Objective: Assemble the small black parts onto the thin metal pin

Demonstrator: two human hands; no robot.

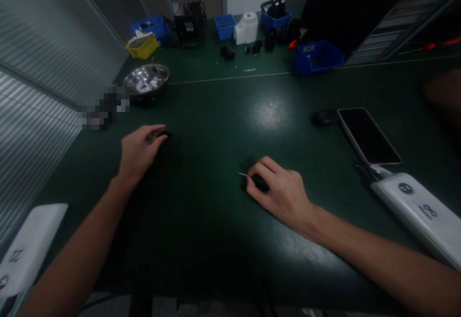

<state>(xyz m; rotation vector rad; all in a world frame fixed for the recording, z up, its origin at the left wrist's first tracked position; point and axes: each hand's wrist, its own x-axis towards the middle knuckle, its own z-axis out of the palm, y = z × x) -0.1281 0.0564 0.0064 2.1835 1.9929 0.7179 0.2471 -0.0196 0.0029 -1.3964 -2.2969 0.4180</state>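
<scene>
My left hand (139,153) is closed in a pinch over the left of the green table (201,211). A small black piece (167,134) shows at its fingertips; its kind is not clear. My right hand (279,187) rests low over the middle of the table, thumb and forefinger pinched together. Out of that pinch, toward the left, sticks a thin pale pin-like rod (242,174); its other end is hidden in the fingers. A wide gap separates the two hands.
A metal bowl (163,74) holds white scraps. Behind stand a yellow bin (146,48), a blue bin (319,62) and a white vented housing (247,29). Rightward lie a black mouse (326,117), a phone (369,134) and a white power bank (421,211). Another white device (34,240) lies left.
</scene>
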